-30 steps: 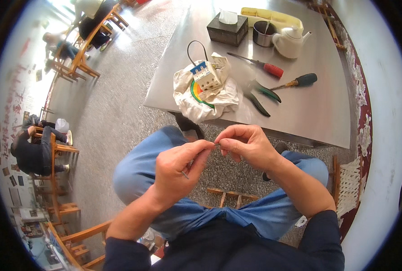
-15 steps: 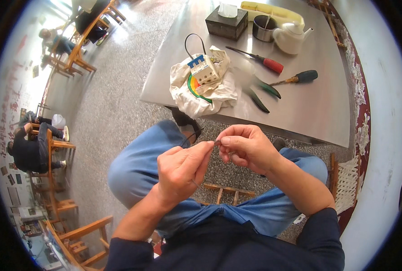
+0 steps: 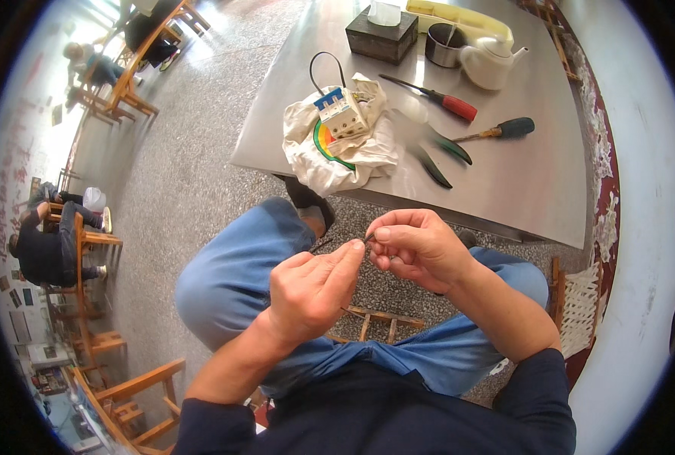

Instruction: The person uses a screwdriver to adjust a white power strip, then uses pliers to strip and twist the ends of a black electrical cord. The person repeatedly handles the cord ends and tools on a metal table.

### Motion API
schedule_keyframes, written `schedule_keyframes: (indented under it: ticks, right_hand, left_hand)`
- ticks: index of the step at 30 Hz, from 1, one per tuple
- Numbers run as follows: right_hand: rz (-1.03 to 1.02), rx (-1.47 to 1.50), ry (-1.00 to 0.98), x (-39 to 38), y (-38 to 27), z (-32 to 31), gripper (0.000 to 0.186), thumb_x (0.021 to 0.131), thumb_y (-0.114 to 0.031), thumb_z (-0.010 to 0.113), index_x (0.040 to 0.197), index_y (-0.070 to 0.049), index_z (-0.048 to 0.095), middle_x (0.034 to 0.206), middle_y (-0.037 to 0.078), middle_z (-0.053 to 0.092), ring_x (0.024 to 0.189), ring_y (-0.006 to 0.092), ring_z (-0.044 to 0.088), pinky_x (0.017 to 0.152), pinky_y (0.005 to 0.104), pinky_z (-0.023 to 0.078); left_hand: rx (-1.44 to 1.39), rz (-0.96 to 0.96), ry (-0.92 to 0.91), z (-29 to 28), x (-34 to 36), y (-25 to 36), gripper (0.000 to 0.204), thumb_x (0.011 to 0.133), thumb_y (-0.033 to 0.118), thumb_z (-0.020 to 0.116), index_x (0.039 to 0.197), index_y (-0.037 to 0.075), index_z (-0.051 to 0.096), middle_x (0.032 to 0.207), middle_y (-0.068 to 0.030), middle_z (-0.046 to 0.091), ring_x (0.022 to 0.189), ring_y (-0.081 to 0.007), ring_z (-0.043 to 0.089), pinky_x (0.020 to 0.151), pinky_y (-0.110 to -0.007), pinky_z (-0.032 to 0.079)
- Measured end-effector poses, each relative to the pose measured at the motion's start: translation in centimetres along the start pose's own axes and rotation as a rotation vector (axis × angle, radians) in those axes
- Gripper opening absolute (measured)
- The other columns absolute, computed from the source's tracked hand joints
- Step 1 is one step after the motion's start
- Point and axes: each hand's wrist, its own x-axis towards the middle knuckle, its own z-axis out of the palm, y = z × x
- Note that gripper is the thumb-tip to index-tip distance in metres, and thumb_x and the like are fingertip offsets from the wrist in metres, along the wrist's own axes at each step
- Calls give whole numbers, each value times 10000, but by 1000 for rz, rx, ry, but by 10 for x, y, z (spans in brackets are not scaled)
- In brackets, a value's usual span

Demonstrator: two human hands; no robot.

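Observation:
Over my lap, my left hand (image 3: 314, 287) and my right hand (image 3: 417, 246) meet fingertip to fingertip, both closed in a pinch. Between them shows a short dark piece of thin black wire (image 3: 369, 237); most of it is hidden by the fingers. On the table edge beyond, a white circuit breaker with a blue top (image 3: 343, 114) rests on a crumpled cream cloth (image 3: 303, 148). A loop of black wire (image 3: 312, 70) rises from the breaker. To its right lie pliers with dark green handles (image 3: 432, 167), their head blurred.
On the metal table (image 3: 527, 182) lie a red-handled screwdriver (image 3: 457, 108) and a dark-green-handled one (image 3: 513, 128). Behind stand a tissue box (image 3: 381, 38), a dark cup (image 3: 443, 53) and a white teapot (image 3: 489, 64). Wooden chairs (image 3: 140, 383) and seated people (image 3: 45, 246) are at left.
My fingertips have drawn slightly apart, baring more of the black wire between them. My left hand has turned a little, and the wire's loose tail beyond it shows less.

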Motion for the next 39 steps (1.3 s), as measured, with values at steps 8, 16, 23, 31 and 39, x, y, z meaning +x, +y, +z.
schedule_keyframes:
  ticks: [8, 16, 23, 31, 39]
  right_hand:
    - [-2, 40, 9, 2, 2, -3, 151, 946, -49, 660, 1055, 55, 655, 852, 143, 700, 714, 164, 703, 405, 174, 457]
    - [-2, -69, 56, 3, 3, -3, 146, 936, -95, 683, 1026, 20, 675, 804, 121, 688, 603, 93, 614, 405, 185, 360]
    - [1, -289, -39, 1, 9, 2, 132, 924, -85, 693, 1013, 13, 688, 813, 74, 700, 633, 71, 613, 475, 181, 394]
    - [61, -488, -179, 4, 17, 17, 158, 945, -115, 712, 1030, 19, 721, 889, 39, 723, 774, 77, 629, 688, 236, 517]
    - [38, -429, -244, 7, 17, 17, 134, 950, -60, 694, 1037, 39, 719, 887, 52, 721, 779, 90, 642, 709, 245, 537]
  left_hand:
    - [63, 43, -113, -2, -4, 1, 342, 825, 10, 641, 1145, -109, 664, 1024, -202, 742, 766, -209, 736, 575, -285, 531]
    - [48, 14, -100, 5, -9, 5, 349, 835, 23, 668, 1161, -103, 660, 1008, -196, 742, 734, -215, 727, 578, -293, 537]
    - [-675, -708, -105, -8, -24, 23, 178, 947, 30, 643, 1092, -59, 699, 889, -132, 755, 661, -194, 722, 576, -292, 560]
    - [-961, -931, -204, -18, -45, 27, 187, 1034, 64, 563, 1121, -61, 672, 854, -84, 715, 723, -120, 692, 640, -262, 567]
    - [-1228, -958, -209, -11, -63, 20, 228, 1069, 126, 532, 1155, -36, 668, 834, -37, 668, 778, -76, 629, 704, -236, 532]
